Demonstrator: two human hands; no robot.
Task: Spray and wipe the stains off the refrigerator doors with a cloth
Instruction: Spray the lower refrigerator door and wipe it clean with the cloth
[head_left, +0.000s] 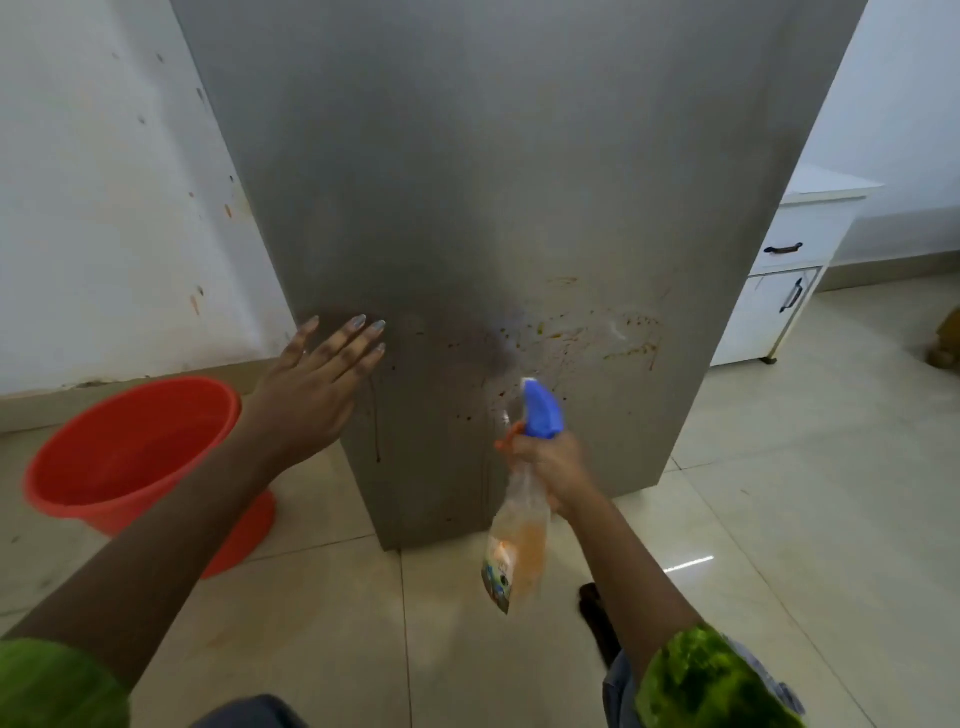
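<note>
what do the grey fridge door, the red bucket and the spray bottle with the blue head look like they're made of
Grey refrigerator door: likely brushed or matte metal, given its dull, even sheen. Round red bucket: plastic, by its uniform colour and smooth wall. Clear spray bottle: thin see-through plastic, orange liquid showing inside; its blue trigger head looks opaque moulded plastic.

The floor (779, 493) is laid with glossy beige tiles with thin grout lines. The grey refrigerator (519, 208) stands on it near the middle of its far edge. A red bucket (130, 457) stands just beside the refrigerator's left side, close to the wall's skirting. A white cabinet (779, 291) stands at the far right, behind the refrigerator. A blurred brown object (943, 348) lies at the right edge.
</note>
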